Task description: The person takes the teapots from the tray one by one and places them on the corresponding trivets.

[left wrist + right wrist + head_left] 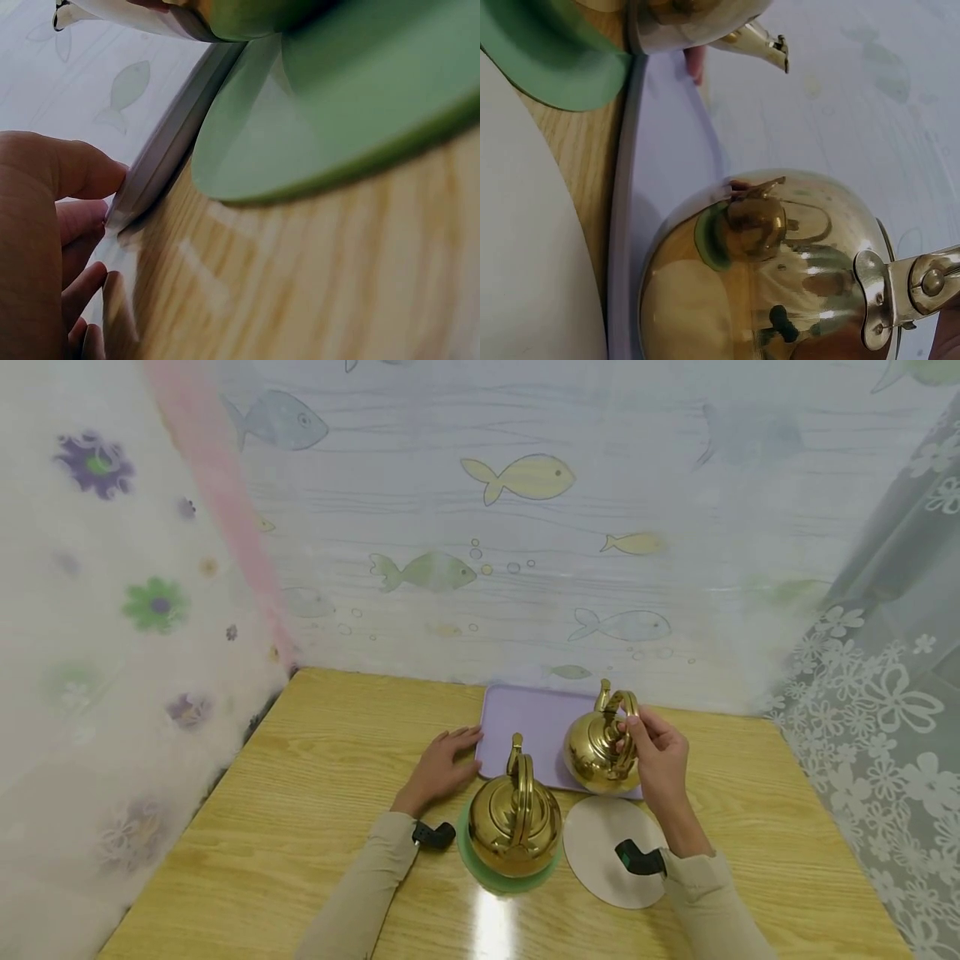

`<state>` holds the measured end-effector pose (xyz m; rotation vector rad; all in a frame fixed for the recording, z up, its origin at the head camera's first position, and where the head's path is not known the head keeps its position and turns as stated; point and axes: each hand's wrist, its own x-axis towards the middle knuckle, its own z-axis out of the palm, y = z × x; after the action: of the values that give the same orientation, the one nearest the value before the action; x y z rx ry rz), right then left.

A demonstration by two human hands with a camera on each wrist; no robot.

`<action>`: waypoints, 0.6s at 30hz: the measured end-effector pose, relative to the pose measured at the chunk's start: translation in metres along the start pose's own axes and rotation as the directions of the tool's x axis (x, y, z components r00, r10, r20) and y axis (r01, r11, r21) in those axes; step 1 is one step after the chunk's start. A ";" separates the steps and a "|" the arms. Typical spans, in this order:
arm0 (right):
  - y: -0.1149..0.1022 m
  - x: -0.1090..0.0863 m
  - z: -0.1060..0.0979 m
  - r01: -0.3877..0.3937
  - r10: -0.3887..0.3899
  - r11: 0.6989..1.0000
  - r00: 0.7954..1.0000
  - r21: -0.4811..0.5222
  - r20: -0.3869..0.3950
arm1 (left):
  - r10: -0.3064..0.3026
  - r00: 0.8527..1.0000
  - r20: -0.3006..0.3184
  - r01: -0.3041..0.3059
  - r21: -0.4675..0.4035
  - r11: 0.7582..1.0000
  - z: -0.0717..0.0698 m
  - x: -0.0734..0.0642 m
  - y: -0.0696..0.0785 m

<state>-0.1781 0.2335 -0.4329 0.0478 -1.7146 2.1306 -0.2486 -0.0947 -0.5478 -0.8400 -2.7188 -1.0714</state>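
Note:
My right hand (663,760) grips the arched handle of a shiny gold kettle (600,752) over the right part of a lilac tray (517,727). In the right wrist view this kettle (780,277) fills the lower middle; whether its base touches the tray cannot be told. A second gold kettle (510,827) stands on a round green mat (504,885) in front of the tray. With spread fingers, my left hand (444,764) touches the tray's left edge. The left wrist view has the thumb and fingers against the tray's rim (154,172).
A round cream mat (600,852) lies right of the green one, below my right wrist. Everything stands on a wood-grain table (322,752). Behind the tray hangs a fish-print curtain (525,593), and a lace curtain (892,760) borders the right side.

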 end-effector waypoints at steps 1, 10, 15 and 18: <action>0.000 0.000 -0.001 0.003 -0.003 1.000 1.000 -0.002 0.001 | 0.003 1.000 -0.003 -0.003 -0.003 1.000 0.000 0.000 0.000; -0.001 -0.008 -0.003 -0.007 0.007 1.000 1.000 -0.006 0.009 | -0.008 1.000 0.003 0.008 -0.008 1.000 0.000 -0.001 0.000; -0.004 -0.012 -0.004 -0.003 0.003 1.000 1.000 0.006 0.017 | -0.007 1.000 0.002 0.007 -0.009 1.000 -0.001 0.000 0.001; -0.004 -0.015 -0.005 0.007 -0.007 1.000 1.000 0.008 0.022 | -0.002 1.000 -0.005 0.002 -0.016 1.000 -0.001 -0.001 0.001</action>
<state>-0.1614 0.2350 -0.4344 0.0792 -1.7154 2.1400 -0.2473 -0.0945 -0.5465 -0.8354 -2.7108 -1.0959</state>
